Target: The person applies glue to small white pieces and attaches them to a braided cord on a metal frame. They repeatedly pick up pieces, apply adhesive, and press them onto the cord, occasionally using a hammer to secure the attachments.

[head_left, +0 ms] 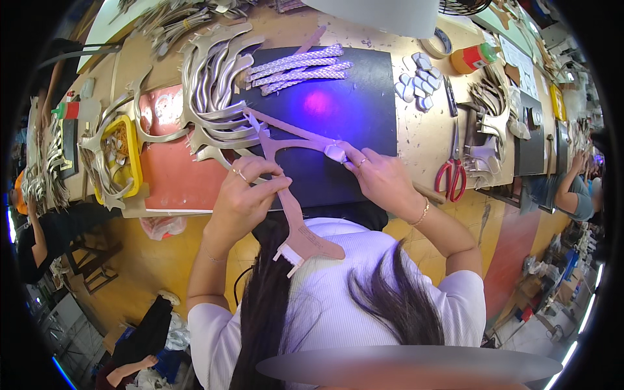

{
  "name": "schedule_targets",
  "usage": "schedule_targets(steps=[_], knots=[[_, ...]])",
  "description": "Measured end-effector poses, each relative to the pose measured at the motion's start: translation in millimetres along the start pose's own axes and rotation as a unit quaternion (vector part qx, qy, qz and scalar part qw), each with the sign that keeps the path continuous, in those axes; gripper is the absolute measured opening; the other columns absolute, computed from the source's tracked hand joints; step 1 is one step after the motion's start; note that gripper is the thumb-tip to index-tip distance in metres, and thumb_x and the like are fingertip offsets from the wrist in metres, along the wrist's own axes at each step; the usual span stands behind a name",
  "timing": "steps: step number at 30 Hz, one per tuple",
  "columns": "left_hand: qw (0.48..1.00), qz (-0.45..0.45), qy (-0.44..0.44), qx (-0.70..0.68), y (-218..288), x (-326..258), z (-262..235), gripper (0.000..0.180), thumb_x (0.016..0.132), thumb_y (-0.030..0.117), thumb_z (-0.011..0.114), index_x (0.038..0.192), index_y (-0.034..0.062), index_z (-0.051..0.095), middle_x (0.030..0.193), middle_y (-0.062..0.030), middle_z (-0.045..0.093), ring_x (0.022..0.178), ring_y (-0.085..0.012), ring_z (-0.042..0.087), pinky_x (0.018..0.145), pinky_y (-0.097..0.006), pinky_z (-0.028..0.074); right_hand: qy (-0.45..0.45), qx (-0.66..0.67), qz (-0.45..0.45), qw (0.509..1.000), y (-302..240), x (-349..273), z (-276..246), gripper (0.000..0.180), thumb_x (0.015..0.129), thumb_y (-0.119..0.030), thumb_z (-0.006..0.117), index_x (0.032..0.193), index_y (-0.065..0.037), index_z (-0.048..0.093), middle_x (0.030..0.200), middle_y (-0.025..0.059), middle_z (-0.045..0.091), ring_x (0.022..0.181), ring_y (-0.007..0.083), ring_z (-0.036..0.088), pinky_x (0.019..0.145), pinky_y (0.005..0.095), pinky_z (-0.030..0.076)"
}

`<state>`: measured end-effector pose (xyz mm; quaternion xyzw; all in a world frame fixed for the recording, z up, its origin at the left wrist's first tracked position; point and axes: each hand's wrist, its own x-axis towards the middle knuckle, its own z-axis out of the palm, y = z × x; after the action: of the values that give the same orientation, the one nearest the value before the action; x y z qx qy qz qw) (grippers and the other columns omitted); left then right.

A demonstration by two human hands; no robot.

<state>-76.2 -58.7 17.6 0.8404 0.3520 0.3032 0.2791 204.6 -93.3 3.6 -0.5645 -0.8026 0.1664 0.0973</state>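
A pinkish-beige, branched sandal strap piece (304, 242) hangs between my hands, its wide lower end with small white tabs in front of my shirt. My left hand (250, 188) is closed in a pinch on its narrow middle. My right hand (383, 179) is closed at the end of one branch, where a small shiny whitish piece (335, 153) sits at the fingertips. Whether that piece is fixed to the strap I cannot tell. Silver strap pieces (218, 78) lie stacked left of the dark mat (367, 104). White braided cords (299, 68) rest on the mat.
Right of the mat lie small whitish pads (419, 81), red-handled scissors (453, 177), a tape roll (437, 44), an orange bottle (471, 58) and more straps (491, 123). A yellow basket (135, 153) and a red sheet (175, 175) are at left. A white lamp (383, 14) overhangs the table.
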Motion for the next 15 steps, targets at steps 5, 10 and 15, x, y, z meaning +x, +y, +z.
schedule_targets(steps=[5, 10, 15], knots=[[1.0, 0.0, -0.005, 0.0, 1.5, 0.5, -0.7, 0.03, 0.067, -0.009, 0.071, 0.093, 0.0067, 0.073, 0.1, -0.0066, 0.064, 0.095, -0.0294, 0.059, 0.082, -0.04, 0.049, 0.073, 0.071, 0.004, 0.995, 2.4, 3.1, -0.9, 0.038, 0.099, -0.021, 0.058, 0.135, -0.013, 0.056, 0.077, 0.0115, 0.064, 0.063, 0.0307, 0.066, 0.056, 0.0412, 0.054], [1.0, 0.0, -0.011, -0.004, 1.5, 3.7, -0.7, 0.03, 0.068, -0.008, 0.071, 0.093, 0.0072, 0.073, 0.1, -0.0065, 0.064, 0.095, -0.0291, 0.059, 0.083, -0.04, 0.049, 0.054, 0.082, 0.023, 0.995, 9.1, 11.7, -0.9, 0.037, 0.1, -0.021, 0.056, 0.136, -0.012, 0.055, 0.08, 0.0145, 0.066, 0.067, 0.0331, 0.067, 0.058, 0.0438, 0.054], [1.0, -0.002, -0.006, -0.002, 1.3, 5.4, 1.2, 0.031, 0.068, -0.008, 0.071, 0.094, 0.0074, 0.073, 0.1, -0.0063, 0.065, 0.095, -0.029, 0.06, 0.083, -0.04, 0.049, -0.035, 0.039, 0.079, 0.995, 11.3, 11.8, 7.3, 0.038, 0.102, -0.024, 0.053, 0.137, -0.011, 0.055, 0.086, 0.0161, 0.069, 0.071, 0.0353, 0.069, 0.06, 0.0447, 0.055]])
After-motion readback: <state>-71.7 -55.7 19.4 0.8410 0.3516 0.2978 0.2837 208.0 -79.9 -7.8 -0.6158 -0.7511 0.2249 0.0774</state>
